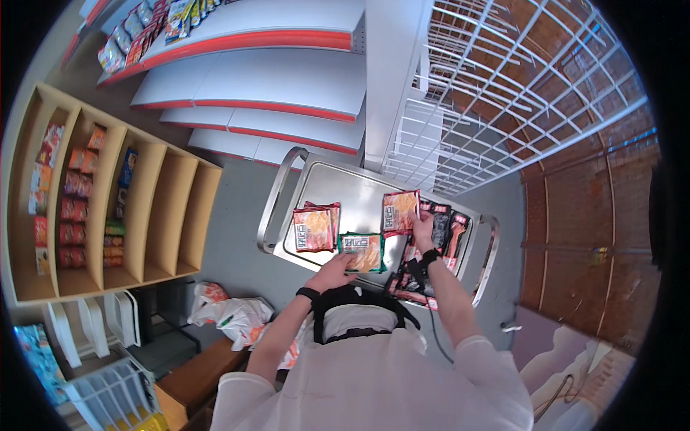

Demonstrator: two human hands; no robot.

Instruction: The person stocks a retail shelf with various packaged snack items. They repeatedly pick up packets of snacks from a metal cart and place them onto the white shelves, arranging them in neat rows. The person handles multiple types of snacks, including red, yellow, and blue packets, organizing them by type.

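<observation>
My left hand [335, 272] grips the lower left edge of a green-bordered food packet [365, 252] at the near side of a metal cart [350, 188]. My right hand [423, 229] holds the right edge of a red-bordered food packet [400, 211], with more red wrapping showing beneath it. A small stack of red-bordered packets [314, 230] lies on the cart's left part. Black-and-red packets [457, 234] cover the right end, partly hidden under my right hand and forearm. Both wrists wear dark bands.
Red-edged white shelves [280, 75] rise beyond the cart, bagged snacks on the upper one. A white wire grid [517, 97] stands at the right. On the left is a wooden rack [153, 215] holding packaged goods. Plastic bags [242, 318] lie on the floor near a crate [116, 396].
</observation>
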